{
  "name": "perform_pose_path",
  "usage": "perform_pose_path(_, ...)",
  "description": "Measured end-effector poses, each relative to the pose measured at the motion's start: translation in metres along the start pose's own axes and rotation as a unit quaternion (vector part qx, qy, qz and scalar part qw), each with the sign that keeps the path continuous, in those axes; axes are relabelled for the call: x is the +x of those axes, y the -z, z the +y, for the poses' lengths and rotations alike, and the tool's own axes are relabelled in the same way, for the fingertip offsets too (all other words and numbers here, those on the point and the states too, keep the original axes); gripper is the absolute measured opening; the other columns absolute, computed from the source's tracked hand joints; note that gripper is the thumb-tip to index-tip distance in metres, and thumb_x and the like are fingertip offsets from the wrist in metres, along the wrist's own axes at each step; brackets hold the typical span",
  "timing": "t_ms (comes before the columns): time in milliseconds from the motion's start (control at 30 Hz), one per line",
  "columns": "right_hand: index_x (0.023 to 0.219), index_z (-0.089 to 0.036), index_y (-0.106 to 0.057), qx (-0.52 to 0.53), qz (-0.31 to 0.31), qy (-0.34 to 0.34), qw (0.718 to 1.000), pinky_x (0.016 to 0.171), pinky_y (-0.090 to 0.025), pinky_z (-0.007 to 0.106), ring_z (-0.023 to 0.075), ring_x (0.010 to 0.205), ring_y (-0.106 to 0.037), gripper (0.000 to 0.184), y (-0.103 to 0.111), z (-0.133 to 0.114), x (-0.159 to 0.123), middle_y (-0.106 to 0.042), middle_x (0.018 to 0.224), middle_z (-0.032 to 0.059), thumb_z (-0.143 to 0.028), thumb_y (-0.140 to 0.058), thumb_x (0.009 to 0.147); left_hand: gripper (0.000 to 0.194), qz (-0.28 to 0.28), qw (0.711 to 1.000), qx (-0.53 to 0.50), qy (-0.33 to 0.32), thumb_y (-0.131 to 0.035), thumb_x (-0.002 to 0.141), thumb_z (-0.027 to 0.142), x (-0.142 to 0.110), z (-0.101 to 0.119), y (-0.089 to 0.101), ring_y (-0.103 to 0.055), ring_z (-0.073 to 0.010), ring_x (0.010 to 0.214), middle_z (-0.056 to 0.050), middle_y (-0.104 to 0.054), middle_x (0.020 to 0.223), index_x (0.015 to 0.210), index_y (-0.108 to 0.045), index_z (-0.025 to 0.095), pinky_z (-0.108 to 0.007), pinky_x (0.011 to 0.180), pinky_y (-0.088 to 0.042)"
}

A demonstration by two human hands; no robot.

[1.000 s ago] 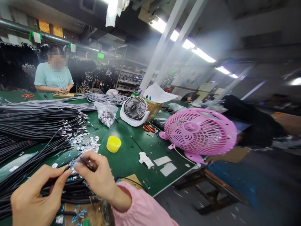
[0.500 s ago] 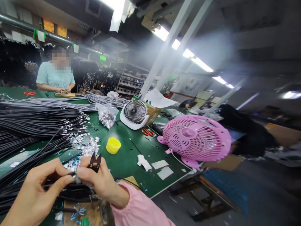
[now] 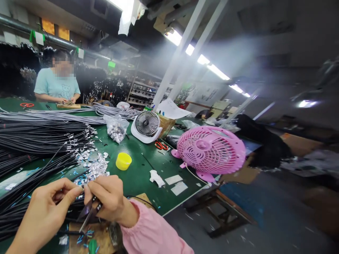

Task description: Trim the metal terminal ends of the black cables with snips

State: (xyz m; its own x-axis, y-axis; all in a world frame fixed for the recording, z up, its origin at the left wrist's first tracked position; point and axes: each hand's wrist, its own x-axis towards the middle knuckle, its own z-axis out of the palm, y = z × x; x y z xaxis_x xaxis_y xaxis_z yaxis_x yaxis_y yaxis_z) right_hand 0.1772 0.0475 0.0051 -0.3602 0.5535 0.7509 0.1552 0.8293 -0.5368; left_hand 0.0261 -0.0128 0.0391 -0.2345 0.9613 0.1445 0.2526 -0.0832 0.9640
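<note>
My left hand [image 3: 46, 210] is closed, thumb and forefinger pinching what looks like the end of a black cable, mostly hidden by the fingers. Against those fingertips, my right hand [image 3: 109, 194] is also closed. It grips a pair of thread snips [image 3: 90, 213] in the palm, with the blades slanting down to the left. Below both hands lies a wooden board [image 3: 102, 238] with blue scraps and a green piece [image 3: 92, 246] on it. Foil scraps [image 3: 96, 165] are heaped just beyond my fingers, beside the bundled black cables [image 3: 39, 139].
Beyond the cables are grey cables [image 3: 53, 117] and a plastic bag [image 3: 116, 128] of small parts. A yellow cup [image 3: 123, 161], white fan [image 3: 147, 125], orange-handled scissors [image 3: 161, 145] and pink fan [image 3: 212, 150] stand or lie rightward. A co-worker [image 3: 57, 84] sits across the table.
The snips in my right hand have swung from pointing up to pointing down. My right fingers have turned over toward the left fingertips. The view has shifted slightly right.
</note>
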Motion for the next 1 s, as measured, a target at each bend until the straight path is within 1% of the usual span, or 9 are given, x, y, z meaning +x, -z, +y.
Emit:
perform_pose_path(100, 0.053, -0.023, -0.047, 0.125, 0.008, -0.114, 0.986, 0.044, -0.026, 0.027, 0.0107, 0.045, -0.035, 0.039, 0.005, -0.004, 0.011, -0.043, 0.051, -0.0041, -0.029, -0.068, 0.086, 0.054, 0.017, 1.000, 0.002, -0.021, -0.079, 0.068, 0.074, -0.004, 0.009, 0.001, -0.045, -0.0132, 0.053, 0.004, -0.055, 0.052, 0.052, -0.063, 0.025, -0.023, 0.050, -0.036)
perform_pose_path(167, 0.052, -0.024, -0.045, 0.228, 0.064, -0.237, 0.942, 0.039, -0.026, 0.024, 0.0092, 0.040, -0.032, 0.045, 0.014, -0.003, 0.022, -0.040, 0.047, -0.0064, -0.040, -0.074, 0.083, 0.059, 0.034, 0.999, -0.009, -0.039, -0.080, 0.066, 0.077, -0.005, 0.008, 0.003, -0.041, -0.0127, 0.053, 0.006, -0.048, 0.052, 0.050, -0.057, 0.025, -0.023, 0.050, -0.034)
perform_pose_path(233, 0.052, -0.025, -0.041, 0.240, 0.112, -0.261, 0.928, 0.036, -0.021, 0.023, 0.0071, 0.039, -0.023, 0.052, 0.026, 0.001, 0.033, -0.033, 0.046, -0.0091, -0.051, -0.073, 0.083, 0.064, 0.060, 0.997, -0.016, -0.038, -0.081, 0.063, 0.081, -0.004, 0.005, 0.004, -0.040, -0.0119, 0.055, 0.007, -0.047, 0.054, 0.051, -0.056, 0.024, -0.023, 0.051, -0.035)
perform_pose_path(367, 0.053, -0.025, -0.039, 0.227, 0.213, -0.305, 0.900, 0.038, -0.022, 0.023, 0.0070, 0.040, -0.023, 0.057, 0.030, 0.001, 0.039, -0.029, 0.045, -0.0105, -0.060, -0.073, 0.082, 0.065, 0.083, 0.996, -0.039, -0.008, -0.081, 0.058, 0.086, -0.004, 0.000, 0.003, -0.050, -0.0128, 0.057, 0.006, -0.056, 0.056, 0.054, -0.064, 0.023, -0.022, 0.056, -0.045)
perform_pose_path(433, 0.051, -0.023, -0.045, 0.172, 0.116, -0.298, 0.932, 0.042, -0.026, 0.024, 0.0084, 0.044, -0.030, 0.048, 0.020, -0.004, 0.033, -0.036, 0.045, -0.0077, -0.047, -0.075, 0.080, 0.065, 0.085, 0.995, -0.045, -0.002, -0.082, 0.055, 0.087, -0.005, -0.001, 0.001, -0.056, -0.0139, 0.059, 0.005, -0.061, 0.057, 0.057, -0.069, 0.023, -0.022, 0.057, -0.047)
perform_pose_path(533, 0.056, -0.021, -0.055, 0.098, 0.054, -0.212, 0.971, 0.049, -0.030, 0.026, 0.0103, 0.050, -0.038, 0.022, 0.005, -0.013, 0.023, -0.048, 0.053, -0.0039, -0.027, -0.066, 0.074, 0.067, 0.092, 0.995, -0.050, -0.003, -0.082, 0.052, 0.089, -0.004, -0.008, 0.002, -0.059, -0.0135, 0.057, 0.005, -0.063, 0.057, 0.059, -0.071, 0.023, -0.020, 0.056, -0.049)
perform_pose_path(633, 0.057, -0.021, -0.054, 0.071, 0.038, -0.141, 0.987, 0.049, -0.029, 0.026, 0.0109, 0.050, -0.040, 0.020, 0.001, -0.015, 0.019, -0.048, 0.053, -0.0036, -0.024, -0.064, 0.074, 0.064, 0.075, 0.996, -0.033, -0.018, -0.083, 0.054, 0.087, 0.002, -0.021, 0.008, -0.060, -0.0146, 0.053, 0.004, -0.065, 0.056, 0.058, -0.072, 0.023, -0.020, 0.050, -0.049)
perform_pose_path(767, 0.060, -0.020, -0.066, 0.040, 0.039, -0.135, 0.989, 0.047, -0.033, 0.025, 0.0115, 0.050, -0.044, 0.016, 0.005, -0.015, 0.018, -0.053, 0.054, -0.0022, -0.022, -0.068, 0.076, 0.053, 0.059, 0.997, -0.027, -0.032, -0.088, 0.058, 0.076, 0.006, -0.033, 0.011, -0.062, -0.0152, 0.051, 0.003, -0.067, 0.057, 0.059, -0.073, 0.024, -0.019, 0.048, -0.051)
perform_pose_path(1000, 0.083, -0.019, -0.084, 0.008, 0.035, -0.083, 0.996, 0.049, -0.042, 0.024, 0.0133, 0.051, -0.052, 0.014, 0.005, -0.013, 0.011, -0.065, 0.059, 0.0012, -0.019, -0.070, 0.082, 0.061, 0.046, 0.996, -0.067, 0.042, -0.079, 0.061, 0.085, -0.007, -0.010, 0.000, -0.056, -0.0162, 0.051, 0.003, -0.059, 0.050, 0.059, -0.071, 0.024, -0.022, 0.045, -0.050)
